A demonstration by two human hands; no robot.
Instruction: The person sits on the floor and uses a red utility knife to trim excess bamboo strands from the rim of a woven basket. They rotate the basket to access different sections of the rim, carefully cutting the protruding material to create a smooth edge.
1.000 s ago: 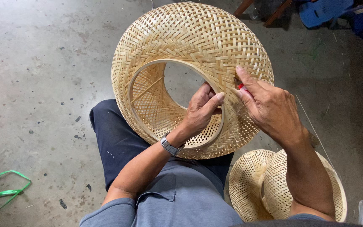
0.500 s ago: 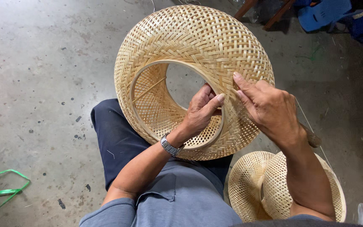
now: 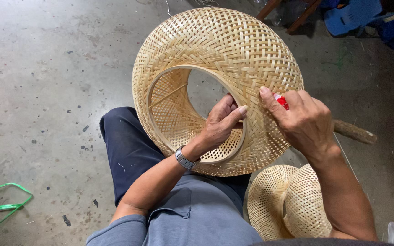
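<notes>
- Head view: woven bamboo shade [image 3: 224, 50] on the person's lap, centre frame, its open ring facing the camera.
- Left hand [image 3: 220, 124] reaches through the ring, fingers and thumb pinching the rim [image 3: 245, 136].
- Right hand [image 3: 303, 119] closed around a wooden-handled tool [image 3: 354, 132], its red part [image 3: 281, 101] against the weave.
- Smaller woven shade [image 3: 288, 205] on the floor, near right.

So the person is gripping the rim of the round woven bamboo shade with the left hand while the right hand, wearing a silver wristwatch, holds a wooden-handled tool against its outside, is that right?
Not quite: the head view shows the silver wristwatch on the left hand, which grips the round woven bamboo shade at its rim. The right hand holds the wooden-handled tool against its outside.
</notes>
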